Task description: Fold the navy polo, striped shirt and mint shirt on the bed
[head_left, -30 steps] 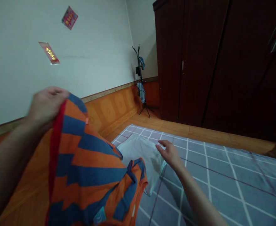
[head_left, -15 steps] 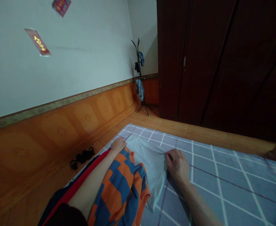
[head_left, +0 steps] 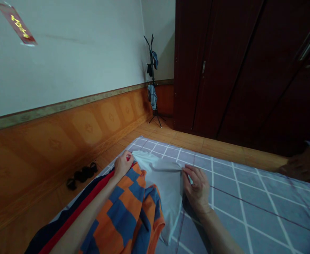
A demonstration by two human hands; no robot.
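A thin white garment (head_left: 168, 190) lies spread on the bed, its outline partly hidden. My left hand (head_left: 123, 165) is closed at its far left edge, with a bit of red showing between the fingers. At the right edge, my right hand (head_left: 197, 185) pinches the white fabric between thumb and fingers, and a raised fold runs from that pinch toward the left. Beneath my left forearm is an orange-and-blue checked garment (head_left: 125, 208), overlapping the white one. Red cloth (head_left: 83, 211) and dark navy cloth (head_left: 60, 218) lie along the bed's left side.
The bed has a grey sheet (head_left: 250, 197) with white grid lines. Dark shoes (head_left: 82, 174) stand on the floor at left. A coat rack (head_left: 153, 77) is in the corner beside a dark wardrobe (head_left: 223, 70). Another person's hand (head_left: 300, 165) is at the right edge.
The camera view has shifted slightly. My left hand has moved a little left along with the white garment's edge. A fold now stands up near my right hand. The other person's hand shows more.
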